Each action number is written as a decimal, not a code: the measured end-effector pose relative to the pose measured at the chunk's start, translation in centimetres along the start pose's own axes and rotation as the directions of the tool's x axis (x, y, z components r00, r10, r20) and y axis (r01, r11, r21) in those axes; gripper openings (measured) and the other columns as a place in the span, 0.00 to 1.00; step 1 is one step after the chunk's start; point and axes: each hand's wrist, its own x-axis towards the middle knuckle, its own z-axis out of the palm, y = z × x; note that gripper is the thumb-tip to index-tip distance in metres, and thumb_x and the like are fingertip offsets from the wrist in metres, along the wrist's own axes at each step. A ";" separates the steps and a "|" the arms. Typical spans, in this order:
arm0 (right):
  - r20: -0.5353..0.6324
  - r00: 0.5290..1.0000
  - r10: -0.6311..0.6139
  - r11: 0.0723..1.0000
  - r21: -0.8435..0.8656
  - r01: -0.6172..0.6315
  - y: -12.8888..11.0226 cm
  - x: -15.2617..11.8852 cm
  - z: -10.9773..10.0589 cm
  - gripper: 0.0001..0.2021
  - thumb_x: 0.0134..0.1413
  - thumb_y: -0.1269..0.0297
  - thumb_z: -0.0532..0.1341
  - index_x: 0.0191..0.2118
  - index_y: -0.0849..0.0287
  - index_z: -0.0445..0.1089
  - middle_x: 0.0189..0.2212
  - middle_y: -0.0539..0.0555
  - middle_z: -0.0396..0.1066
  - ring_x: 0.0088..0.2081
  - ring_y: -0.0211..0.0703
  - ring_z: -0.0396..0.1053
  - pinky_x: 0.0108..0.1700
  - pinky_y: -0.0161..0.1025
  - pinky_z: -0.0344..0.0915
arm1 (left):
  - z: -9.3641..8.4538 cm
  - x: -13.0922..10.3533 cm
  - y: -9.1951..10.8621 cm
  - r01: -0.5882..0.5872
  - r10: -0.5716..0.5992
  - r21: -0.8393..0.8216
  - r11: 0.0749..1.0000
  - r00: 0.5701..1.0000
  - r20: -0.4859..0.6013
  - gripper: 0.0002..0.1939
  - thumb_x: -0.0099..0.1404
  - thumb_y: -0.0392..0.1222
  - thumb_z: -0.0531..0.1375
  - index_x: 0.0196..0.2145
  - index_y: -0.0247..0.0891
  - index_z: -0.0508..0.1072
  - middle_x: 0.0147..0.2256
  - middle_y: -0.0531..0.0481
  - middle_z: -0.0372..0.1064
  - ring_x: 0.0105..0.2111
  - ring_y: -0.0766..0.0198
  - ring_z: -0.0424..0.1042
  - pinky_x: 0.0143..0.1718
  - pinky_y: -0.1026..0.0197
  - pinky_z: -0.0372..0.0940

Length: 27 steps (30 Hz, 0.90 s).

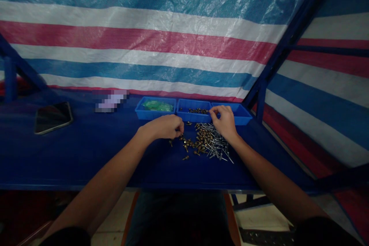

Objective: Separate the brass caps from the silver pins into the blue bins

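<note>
My left hand (170, 126) is low over the blue table, its fingers pinched at the left edge of the loose brass-coloured screws (204, 138). Whatever it may hold is hidden by the fingers. My right hand (225, 120) is at the front right corner of the middle blue bin (194, 117), thumb and forefinger pressed together; anything between them is too small to name. More small brass-coloured pieces (198, 111) lie inside that bin. Silvery rivet-like pins (220, 147) are heaped beside the screws, below my right wrist.
The left blue bin (155, 115) contains green plastic packets (158, 105). Another blue bin (242, 117) is partly behind my right hand. A phone (54, 118) lies at the far left, near a blurred-out patch (112, 101). Striped sheeting (144, 38) and a blue frame (261, 96) bound the table.
</note>
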 end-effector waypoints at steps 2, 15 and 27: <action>0.011 1.000 0.011 1.000 -0.006 -0.011 0.1 0.0 0.0 0.08 0.58 0.64 0.57 0.32 0.57 0.72 0.29 0.54 0.72 0.37 0.49 0.65 0.44 0.46 0.58 | -0.1 0.1 0.1 -0.021 0.022 0.011 1.000 0.999 -0.037 0.11 0.57 0.34 0.58 0.35 0.39 0.79 0.35 0.49 0.77 0.35 0.62 0.73 0.38 0.64 0.63; 0.005 1.000 -0.017 0.998 -0.066 0.017 -1.3 -0.5 -0.2 0.11 0.59 0.57 0.56 0.37 0.56 0.73 0.34 0.56 0.71 0.42 0.53 0.62 0.46 0.50 0.58 | -0.1 0.1 0.5 -0.020 0.022 -0.072 0.997 0.999 0.032 0.18 0.59 0.31 0.57 0.47 0.41 0.75 0.38 0.51 0.76 0.35 0.64 0.73 0.35 0.66 0.62; -0.017 0.994 -0.104 0.987 0.123 0.106 -3.2 -0.6 -1.0 0.07 0.59 0.63 0.57 0.33 0.56 0.72 0.32 0.55 0.71 0.39 0.49 0.67 0.45 0.47 0.64 | 1.4 1.4 1.4 -0.069 0.059 -0.089 0.994 0.992 -0.113 0.09 0.60 0.29 0.58 0.36 0.35 0.76 0.33 0.49 0.74 0.31 0.66 0.71 0.35 0.65 0.62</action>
